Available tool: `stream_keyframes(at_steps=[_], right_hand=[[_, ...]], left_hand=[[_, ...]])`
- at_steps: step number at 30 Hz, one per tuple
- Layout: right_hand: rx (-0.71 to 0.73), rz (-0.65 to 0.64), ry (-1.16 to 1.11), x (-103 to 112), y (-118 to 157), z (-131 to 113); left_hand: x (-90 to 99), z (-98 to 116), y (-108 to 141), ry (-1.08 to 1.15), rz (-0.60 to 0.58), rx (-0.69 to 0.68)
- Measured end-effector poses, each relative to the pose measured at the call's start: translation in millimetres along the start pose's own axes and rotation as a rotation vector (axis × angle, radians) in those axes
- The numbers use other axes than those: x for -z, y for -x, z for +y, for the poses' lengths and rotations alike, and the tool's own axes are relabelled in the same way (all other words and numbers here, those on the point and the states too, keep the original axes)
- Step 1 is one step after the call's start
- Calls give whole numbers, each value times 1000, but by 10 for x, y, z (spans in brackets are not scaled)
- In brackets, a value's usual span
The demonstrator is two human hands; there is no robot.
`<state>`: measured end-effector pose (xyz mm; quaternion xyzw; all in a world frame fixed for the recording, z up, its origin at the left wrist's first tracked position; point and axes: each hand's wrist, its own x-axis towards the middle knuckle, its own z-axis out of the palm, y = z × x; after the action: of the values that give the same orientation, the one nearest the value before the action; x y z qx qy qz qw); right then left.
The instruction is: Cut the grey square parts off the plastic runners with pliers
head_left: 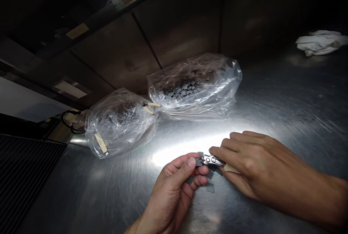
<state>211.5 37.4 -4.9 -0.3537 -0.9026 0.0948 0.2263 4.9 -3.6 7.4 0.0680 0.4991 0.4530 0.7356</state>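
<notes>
Two plastic bags (118, 123) of grey chips (182, 91) lie on the steel table (285, 118). Left hand (174, 190) closed, gripping a stack of chips (199, 161). Pliers (213, 161) touch that stack, held in the closed right hand (261, 165). Loose pieces (210, 187) lie below. White cloth (320, 42) at far right.

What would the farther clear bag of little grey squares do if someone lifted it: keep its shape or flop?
It would probably flop: the thin plastic bag looks loosely gathered and creased. The small grey squares seem loose inside, so they'd likely slide downward. Pushed, it might skid easily on the polished steel table.
</notes>
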Motion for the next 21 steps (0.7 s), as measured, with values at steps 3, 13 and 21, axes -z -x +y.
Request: stream_keyframes(at_steps=[3,13,21], right_hand=[[-5,-7,-15,-1,3,-4],[-6,-5,-22,1,-17,2],[-5,-16,-11,4,-1,-6]], left_hand=[[-4,-2,-5,-7,-7,-2],[-10,2,-1,-7,-2,3],[-2,-10,-14,-15,-6,0]])
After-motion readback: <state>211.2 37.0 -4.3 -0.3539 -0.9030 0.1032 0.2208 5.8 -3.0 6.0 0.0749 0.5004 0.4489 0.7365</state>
